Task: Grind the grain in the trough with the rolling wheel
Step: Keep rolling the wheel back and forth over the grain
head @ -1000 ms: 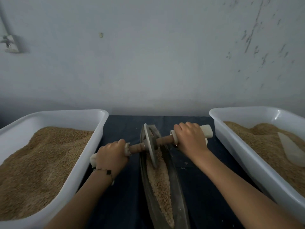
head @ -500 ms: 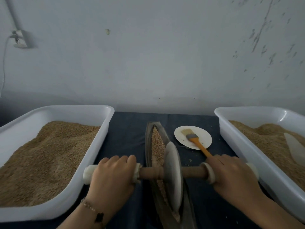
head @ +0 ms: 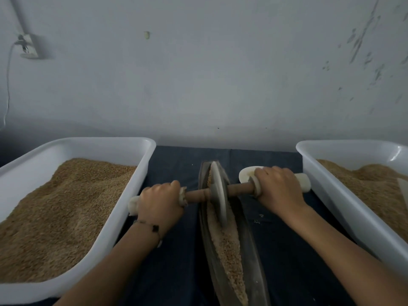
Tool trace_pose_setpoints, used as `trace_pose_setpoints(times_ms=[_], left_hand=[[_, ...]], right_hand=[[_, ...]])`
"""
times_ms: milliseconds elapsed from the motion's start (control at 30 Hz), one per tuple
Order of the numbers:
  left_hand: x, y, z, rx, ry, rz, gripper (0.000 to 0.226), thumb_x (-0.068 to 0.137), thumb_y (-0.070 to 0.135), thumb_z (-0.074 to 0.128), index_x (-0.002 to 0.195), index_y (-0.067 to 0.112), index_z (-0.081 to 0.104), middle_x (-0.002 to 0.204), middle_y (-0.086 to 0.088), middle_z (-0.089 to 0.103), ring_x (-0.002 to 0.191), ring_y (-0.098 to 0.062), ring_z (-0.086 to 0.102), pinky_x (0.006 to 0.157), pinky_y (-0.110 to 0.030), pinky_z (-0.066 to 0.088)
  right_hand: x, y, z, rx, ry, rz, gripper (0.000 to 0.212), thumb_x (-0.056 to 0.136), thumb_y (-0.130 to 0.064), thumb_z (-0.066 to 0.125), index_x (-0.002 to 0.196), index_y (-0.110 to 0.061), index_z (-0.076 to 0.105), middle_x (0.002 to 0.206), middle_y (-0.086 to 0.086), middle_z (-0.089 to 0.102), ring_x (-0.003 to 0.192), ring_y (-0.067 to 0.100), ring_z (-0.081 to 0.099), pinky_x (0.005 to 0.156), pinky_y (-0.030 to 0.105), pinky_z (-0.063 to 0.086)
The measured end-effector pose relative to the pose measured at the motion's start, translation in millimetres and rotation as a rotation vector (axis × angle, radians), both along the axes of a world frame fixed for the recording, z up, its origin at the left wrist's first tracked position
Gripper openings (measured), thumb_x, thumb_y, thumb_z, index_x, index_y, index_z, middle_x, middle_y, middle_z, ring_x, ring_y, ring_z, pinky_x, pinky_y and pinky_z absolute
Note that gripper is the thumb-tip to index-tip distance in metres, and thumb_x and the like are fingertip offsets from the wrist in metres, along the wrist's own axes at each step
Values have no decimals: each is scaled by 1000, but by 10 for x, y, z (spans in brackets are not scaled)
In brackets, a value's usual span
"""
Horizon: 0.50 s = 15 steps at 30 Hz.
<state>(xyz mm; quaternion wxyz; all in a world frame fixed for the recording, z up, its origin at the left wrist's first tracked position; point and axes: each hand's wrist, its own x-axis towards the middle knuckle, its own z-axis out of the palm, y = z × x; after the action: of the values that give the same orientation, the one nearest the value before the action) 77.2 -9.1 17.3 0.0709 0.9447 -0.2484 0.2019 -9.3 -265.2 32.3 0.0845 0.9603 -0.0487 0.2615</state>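
Both hands were wrapped around the wooden axle of the grey stone rolling wheel [head: 217, 195]: the left hand [head: 159, 200] gripped the pale handle end beside the left tub, the right hand [head: 279, 188] gripped the opposite end. That disc stood upright in the far part of the long, narrow, dark metal trough [head: 254, 257], which lay on a dark blue cloth [head: 176, 164]. Pale brown grain [head: 229, 250] filled the channel nearer the person. Either side stood a white plastic tub [head: 123, 208] and another white tub [head: 344, 202], each heaped with grain.
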Motion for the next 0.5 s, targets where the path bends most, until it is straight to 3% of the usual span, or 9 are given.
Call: trace_pose_setpoints(times_ms=[167,367,433,500], left_hand=[[242,-80,65,39,141,42,20,87,36,54,75,29,39,71,11,49,64,-8,48,60,-26,37],[-91,42,48,68,55,-27,20,89,38,51,78,28,38,73,12,47,65,-7,46,58,-23,32],[-284,115,97,99,44,-67,20,89,41,50,81,29,36,77,13,45,69,-7,45,63,-23,32],[-522,204,145,127,17,-110,21,88,42,51,83,31,35,79,14,44,71,-6,43,66,-23,31]], right_hand=[[212,-19,46,-22,-18,-8,15,70,-11,67,77,-15,55,74,2,61,67,22,53,59,31,28],[-168,99,30,-23,-54,16,23,60,-8,80,74,-13,63,70,4,64,62,24,58,57,36,44],[-396,143,-13,3,-5,-3,25,64,-11,79,85,-16,66,78,1,66,70,22,59,62,35,46],[-651,173,-48,39,-8,11,35,53,-10,86,79,-18,64,72,-2,63,63,19,58,56,32,44]])
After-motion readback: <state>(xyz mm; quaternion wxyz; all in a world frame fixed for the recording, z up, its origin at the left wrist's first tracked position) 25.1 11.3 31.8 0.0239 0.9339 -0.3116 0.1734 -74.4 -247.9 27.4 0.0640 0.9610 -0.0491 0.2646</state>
